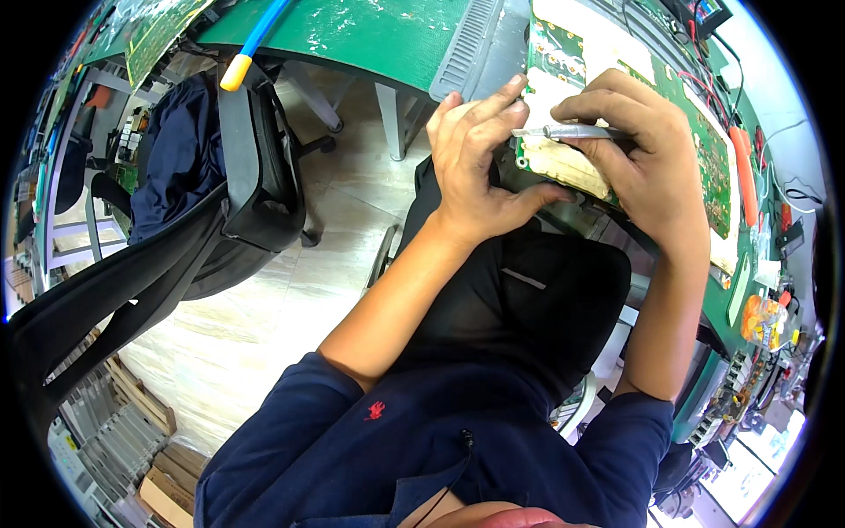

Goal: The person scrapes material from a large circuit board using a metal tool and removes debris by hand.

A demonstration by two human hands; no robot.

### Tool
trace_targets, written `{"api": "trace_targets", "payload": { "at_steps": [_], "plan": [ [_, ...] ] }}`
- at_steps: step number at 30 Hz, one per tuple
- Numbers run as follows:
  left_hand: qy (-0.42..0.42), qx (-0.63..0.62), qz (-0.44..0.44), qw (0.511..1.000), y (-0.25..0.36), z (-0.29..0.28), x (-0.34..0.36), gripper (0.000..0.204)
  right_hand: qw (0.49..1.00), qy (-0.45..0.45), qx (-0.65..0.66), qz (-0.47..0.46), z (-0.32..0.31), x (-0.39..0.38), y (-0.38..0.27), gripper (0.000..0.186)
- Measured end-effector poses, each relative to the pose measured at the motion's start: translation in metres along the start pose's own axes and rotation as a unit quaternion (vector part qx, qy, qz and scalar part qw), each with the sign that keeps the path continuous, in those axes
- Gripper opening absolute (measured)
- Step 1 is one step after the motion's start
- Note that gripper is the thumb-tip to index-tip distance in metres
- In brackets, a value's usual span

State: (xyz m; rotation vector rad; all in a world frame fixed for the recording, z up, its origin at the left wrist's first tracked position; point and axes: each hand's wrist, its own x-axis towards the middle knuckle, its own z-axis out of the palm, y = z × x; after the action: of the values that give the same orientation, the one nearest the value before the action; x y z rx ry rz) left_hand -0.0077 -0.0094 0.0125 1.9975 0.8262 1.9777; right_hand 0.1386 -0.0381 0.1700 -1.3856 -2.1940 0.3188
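Observation:
A large green circuit board lies at the table's near edge, much of it under a cream-coloured, rough-edged layer. Between the thumb and fingers of my right hand is a slim silver craft knife. Its pale tip points left, over the board's left edge and close to my left fingers. My left hand is beside that edge with its fingers stretched and its thumb spread toward the board's near edge. Whether the left fingers press on the board cannot be made out.
A grey slotted tray borders the board on the green table. Right of the board lie an orange-handled tool and tangled wires. A blue rod with a yellow end juts over the table edge. A black chair stands left.

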Motion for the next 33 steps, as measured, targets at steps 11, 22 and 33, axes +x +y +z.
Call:
{"api": "trace_targets", "payload": {
  "at_steps": [11,22,33],
  "plan": [
    [-0.025,0.013,-0.002,1.0,0.0,-0.002,0.0,0.088,0.998,0.036,-0.038,-0.037,0.016,0.0,-0.003,0.022],
    [0.014,-0.005,0.014,1.0,-0.003,0.004,0.0,0.09,0.992,0.098,-0.027,0.075,0.018,0.01,-0.002,0.023],
    [-0.002,-0.016,0.025,1.0,-0.005,0.0,0.001,0.09,0.876,0.336,-0.12,0.323,-0.095,-0.16,0.057,0.026]
  ]
}}
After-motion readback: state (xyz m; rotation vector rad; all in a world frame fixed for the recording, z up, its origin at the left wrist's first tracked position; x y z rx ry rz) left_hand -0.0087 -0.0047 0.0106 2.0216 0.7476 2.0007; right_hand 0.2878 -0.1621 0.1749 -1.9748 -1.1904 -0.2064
